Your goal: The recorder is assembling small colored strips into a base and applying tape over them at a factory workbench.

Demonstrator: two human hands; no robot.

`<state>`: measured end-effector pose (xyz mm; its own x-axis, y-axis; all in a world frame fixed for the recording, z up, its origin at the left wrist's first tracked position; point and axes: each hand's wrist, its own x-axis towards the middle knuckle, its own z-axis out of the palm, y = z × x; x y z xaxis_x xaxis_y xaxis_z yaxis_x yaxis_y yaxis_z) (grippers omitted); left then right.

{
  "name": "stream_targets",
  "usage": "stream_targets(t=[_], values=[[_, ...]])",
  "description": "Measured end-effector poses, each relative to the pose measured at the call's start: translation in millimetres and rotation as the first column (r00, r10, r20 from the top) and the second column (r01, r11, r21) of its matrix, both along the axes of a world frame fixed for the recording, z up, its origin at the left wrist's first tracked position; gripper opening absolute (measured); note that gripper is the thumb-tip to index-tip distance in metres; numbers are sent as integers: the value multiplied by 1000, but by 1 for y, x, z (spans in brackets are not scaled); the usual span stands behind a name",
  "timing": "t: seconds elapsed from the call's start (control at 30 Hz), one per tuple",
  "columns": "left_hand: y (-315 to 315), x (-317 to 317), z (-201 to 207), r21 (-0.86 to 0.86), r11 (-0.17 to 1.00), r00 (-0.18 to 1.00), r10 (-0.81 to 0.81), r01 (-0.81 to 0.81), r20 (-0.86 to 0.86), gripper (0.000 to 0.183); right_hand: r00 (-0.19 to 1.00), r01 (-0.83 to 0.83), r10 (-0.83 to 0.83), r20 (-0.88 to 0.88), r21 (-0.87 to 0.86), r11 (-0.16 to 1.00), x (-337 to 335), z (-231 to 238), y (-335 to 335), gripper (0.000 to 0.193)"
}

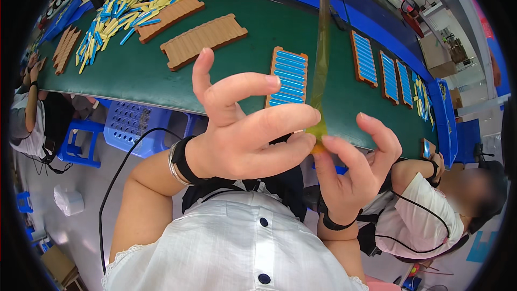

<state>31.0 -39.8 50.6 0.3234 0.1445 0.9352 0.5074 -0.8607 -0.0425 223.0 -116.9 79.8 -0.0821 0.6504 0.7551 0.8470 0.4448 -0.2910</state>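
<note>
A long strip of amber, see-through tape (321, 59) hangs down from the top of the view to my fingers. My left hand (242, 124) pinches its lower part between thumb and index finger, the other fingers raised. Close by on the right, my right hand (350, 170) grips the tape's bottom end between thumb and a fingertip. Just behind my hands lies a brown grooved tray (276, 64) filled with a row of blue strips (290, 78). Part of that tray is covered by my left hand.
Two bare brown trays (204, 37) lie beside a heap of blue and yellow strips (134, 2) on the green table (253, 16). More filled trays (364, 56) are at the right. A co-worker (425, 215) sits at right, another at far left. A blue plastic stool (129, 126) stands below.
</note>
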Motion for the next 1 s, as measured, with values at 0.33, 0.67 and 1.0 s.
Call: stream_targets(t=[0.33,0.67,1.0], values=[[10,-13,22,-265,939,974,-224,219,12,41,994,-55,47,98,82,995,5,-2,-1,26],[166,39,39,-874,-144,865,-138,464,482,57,965,-226,219,146,34,974,8,-22,18,26],[218,65,32,-782,-184,802,80,595,591,43,952,-218,232,202,-89,972,19,-58,42,33]])
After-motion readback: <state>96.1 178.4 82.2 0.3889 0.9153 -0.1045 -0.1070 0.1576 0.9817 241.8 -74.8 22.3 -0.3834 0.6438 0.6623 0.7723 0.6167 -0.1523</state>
